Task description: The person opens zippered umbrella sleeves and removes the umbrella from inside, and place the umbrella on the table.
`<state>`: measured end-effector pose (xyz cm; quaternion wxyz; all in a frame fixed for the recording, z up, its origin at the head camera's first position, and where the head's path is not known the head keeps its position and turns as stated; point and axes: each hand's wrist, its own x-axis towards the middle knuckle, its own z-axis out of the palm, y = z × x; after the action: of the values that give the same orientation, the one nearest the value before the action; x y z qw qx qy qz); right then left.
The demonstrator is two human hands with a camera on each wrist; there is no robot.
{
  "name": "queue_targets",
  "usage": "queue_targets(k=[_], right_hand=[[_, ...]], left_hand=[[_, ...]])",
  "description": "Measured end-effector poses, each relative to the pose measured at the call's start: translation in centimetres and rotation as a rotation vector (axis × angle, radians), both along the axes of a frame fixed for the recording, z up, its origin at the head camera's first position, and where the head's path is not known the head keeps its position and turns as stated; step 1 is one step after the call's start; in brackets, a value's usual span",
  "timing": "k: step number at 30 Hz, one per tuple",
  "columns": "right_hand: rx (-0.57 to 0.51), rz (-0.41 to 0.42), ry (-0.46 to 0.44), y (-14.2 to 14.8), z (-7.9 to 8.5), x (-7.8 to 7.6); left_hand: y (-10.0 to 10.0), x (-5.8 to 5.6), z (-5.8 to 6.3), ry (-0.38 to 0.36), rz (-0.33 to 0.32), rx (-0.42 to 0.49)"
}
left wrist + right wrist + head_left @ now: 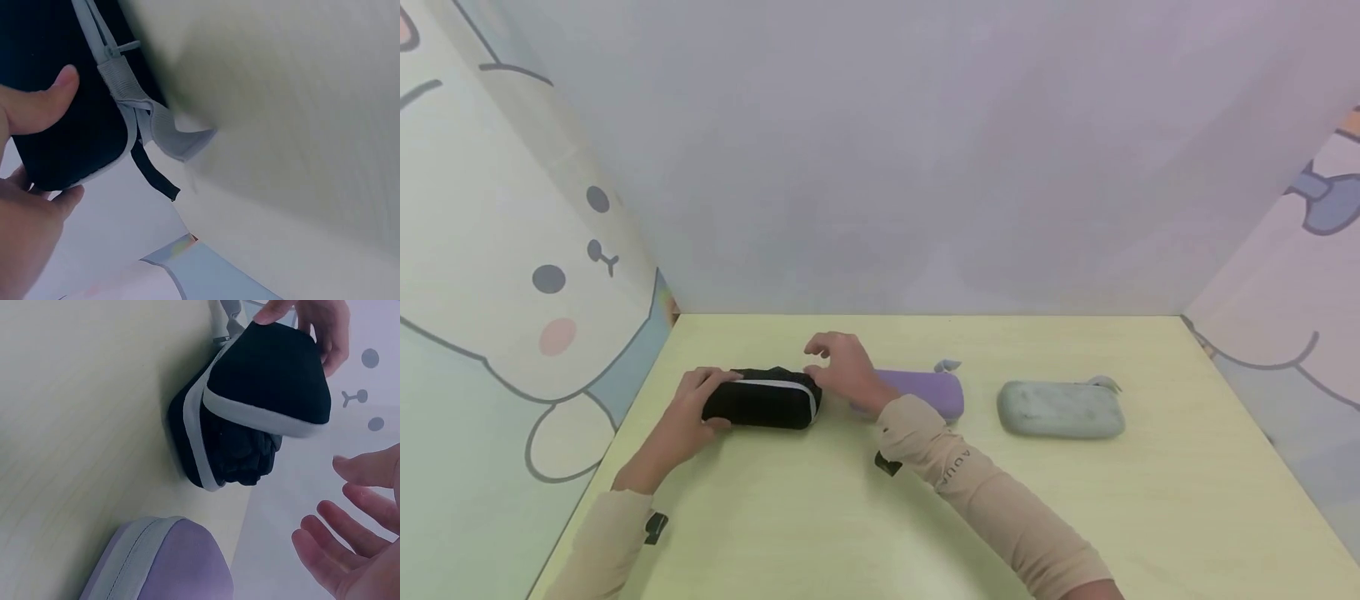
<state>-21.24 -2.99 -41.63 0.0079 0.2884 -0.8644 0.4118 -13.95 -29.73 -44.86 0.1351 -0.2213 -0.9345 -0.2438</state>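
Note:
On the left of the table stands a black zip case [760, 404] with pale grey zip edging. Its lid [269, 375] is lifted at one end in the right wrist view, and dark folded contents [240, 450] show in the gap. My left hand [688, 412] grips the case's left end, the thumb [50, 100] on one face and fingers [65, 200] round the other side. Beside the case's right end is my right hand [846, 371], fingers loosely bent and apart, holding nothing. That forearm partly hides a purple zip case [925, 392].
A grey-green zip case [1060, 410] lies farther right on the pale yellow table [790, 517]. A plain pale wall [925, 167] rises behind the table, with cartoon-printed panels [482, 250] on both sides. A grey strap tab [169, 134] hangs from the black case.

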Motion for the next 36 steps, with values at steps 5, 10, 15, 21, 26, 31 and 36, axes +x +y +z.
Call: queue_targets(k=[5,10,15,21,26,31,36], right_hand=[[0.038,0.024,-0.032,-0.2,0.0,0.0],[0.123,0.072,-0.042,-0.9,-0.3,0.0],[0.205,0.116,-0.047,-1.6,-1.6,0.3],[0.265,0.121,-0.088,-2.0,-3.1,0.9],[0.271,0.115,-0.11,-2.2,-3.9,1.3],[0.231,0.107,-0.075,-2.3,-5.0,1.4],[0.161,0.103,-0.007,-2.3,-5.9,1.5]], left_hand=[[0.2,1.0,0.0,0.094,0.015,0.04],[0.4,2.0,-0.2,0.177,0.014,0.1],[0.6,2.8,-0.4,0.267,-0.01,0.134],[1.1,3.7,-0.6,0.319,-0.014,0.172],[1.2,4.4,-0.8,0.336,0.0,0.197],[1.1,4.7,-1.0,0.338,0.024,0.202],[1.1,4.8,-1.3,0.368,0.021,0.217]])
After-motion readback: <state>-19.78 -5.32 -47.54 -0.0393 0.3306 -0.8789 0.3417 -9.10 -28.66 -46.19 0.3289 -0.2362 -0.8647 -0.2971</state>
